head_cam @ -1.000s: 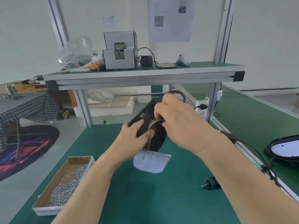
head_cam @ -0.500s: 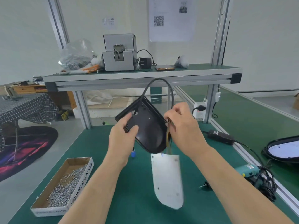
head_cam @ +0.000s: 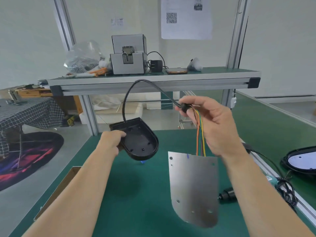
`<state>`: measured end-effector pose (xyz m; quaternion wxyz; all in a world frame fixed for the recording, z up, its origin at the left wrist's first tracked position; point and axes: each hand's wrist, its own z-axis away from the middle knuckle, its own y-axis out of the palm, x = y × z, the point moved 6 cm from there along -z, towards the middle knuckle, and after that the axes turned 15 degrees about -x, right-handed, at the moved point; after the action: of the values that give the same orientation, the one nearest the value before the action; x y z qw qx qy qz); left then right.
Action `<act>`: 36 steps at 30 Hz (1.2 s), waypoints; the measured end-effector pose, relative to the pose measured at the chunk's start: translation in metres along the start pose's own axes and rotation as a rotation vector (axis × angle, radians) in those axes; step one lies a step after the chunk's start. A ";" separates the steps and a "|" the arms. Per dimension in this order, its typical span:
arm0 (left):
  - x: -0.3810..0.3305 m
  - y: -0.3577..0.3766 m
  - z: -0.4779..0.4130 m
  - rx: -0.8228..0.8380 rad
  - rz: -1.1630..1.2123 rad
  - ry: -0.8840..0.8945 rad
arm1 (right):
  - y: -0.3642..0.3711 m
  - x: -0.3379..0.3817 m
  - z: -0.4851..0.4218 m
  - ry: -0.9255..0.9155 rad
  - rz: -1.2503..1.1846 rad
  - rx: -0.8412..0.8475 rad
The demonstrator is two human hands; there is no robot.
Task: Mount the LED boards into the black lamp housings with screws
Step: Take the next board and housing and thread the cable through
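One green bench fills the lower view, with a grey-framed shelf across it carrying a grey box machine, a clear bag and a phone. A wall sheet bears a QR code; its text is too small to read. A second lamp lies far right. The LED board, bare metal back showing, dangles from coloured wires over the bench. The left hand grips the black lamp housing, hollow side up, in the air. The right hand pinches the cable at its grommet. Half a second ago the board hung right under the housing; now the hands are well apart.
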<state>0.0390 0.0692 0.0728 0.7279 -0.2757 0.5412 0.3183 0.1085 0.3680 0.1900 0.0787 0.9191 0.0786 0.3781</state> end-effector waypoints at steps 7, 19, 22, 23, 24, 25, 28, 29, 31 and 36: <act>-0.023 -0.026 -0.006 -0.240 -0.052 0.332 | -0.021 0.031 -0.017 -0.030 0.307 0.126; -0.075 -0.001 0.122 0.266 0.117 0.813 | 0.000 0.025 -0.016 -0.036 0.196 0.035; -0.106 -0.008 0.165 0.311 0.151 1.004 | 0.000 0.036 -0.019 -0.112 0.106 -0.052; -0.115 -0.011 0.176 0.321 0.190 1.031 | 0.000 0.041 -0.019 -0.155 0.076 -0.086; -0.123 -0.013 0.185 0.328 0.226 1.056 | -0.001 0.047 -0.020 -0.207 0.064 -0.135; -0.129 -0.015 0.194 0.336 0.254 1.083 | -0.002 0.052 -0.020 -0.263 0.073 -0.192; -0.133 -0.013 0.212 0.368 0.323 1.108 | -0.002 0.065 -0.017 -0.467 0.233 -0.339; -0.130 -0.010 0.214 0.379 0.331 1.092 | -0.001 0.067 -0.014 -0.551 0.335 -0.365; -0.118 -0.001 0.214 0.404 0.319 1.031 | 0.005 0.065 -0.009 -0.672 0.578 -0.394; -0.072 0.014 0.190 0.440 0.276 0.791 | 0.014 0.030 0.008 -0.569 0.721 -0.291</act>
<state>0.1299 0.2082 0.1911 0.4579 -0.1404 0.8630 0.1605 0.1362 0.3599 0.2070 0.0889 0.9341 -0.3235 0.1219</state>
